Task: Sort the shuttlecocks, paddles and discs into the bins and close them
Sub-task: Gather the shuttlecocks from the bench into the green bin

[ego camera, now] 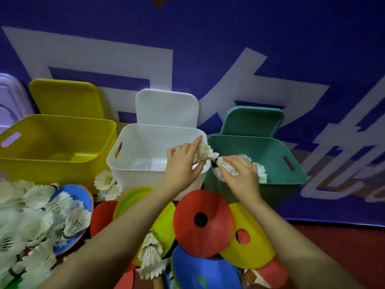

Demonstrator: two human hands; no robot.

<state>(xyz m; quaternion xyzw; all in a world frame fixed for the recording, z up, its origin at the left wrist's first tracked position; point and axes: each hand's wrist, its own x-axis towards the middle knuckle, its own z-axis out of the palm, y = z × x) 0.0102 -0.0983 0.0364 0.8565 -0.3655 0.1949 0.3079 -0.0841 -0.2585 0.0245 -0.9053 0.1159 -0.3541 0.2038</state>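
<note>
Loose shuttlecocks (pixel 31 215) heaped at left, yellow bin (pixel 56 142) open, white bin (pixel 150 151) open, left hand (pixel 183 163) pinching a shuttlecock (pixel 203 153) over its right rim, right hand (pixel 241 176) gripping another shuttlecock (pixel 224 164) – over the green bin (pixel 270 159), discs (pixel 203 223) piled in front.
</note>
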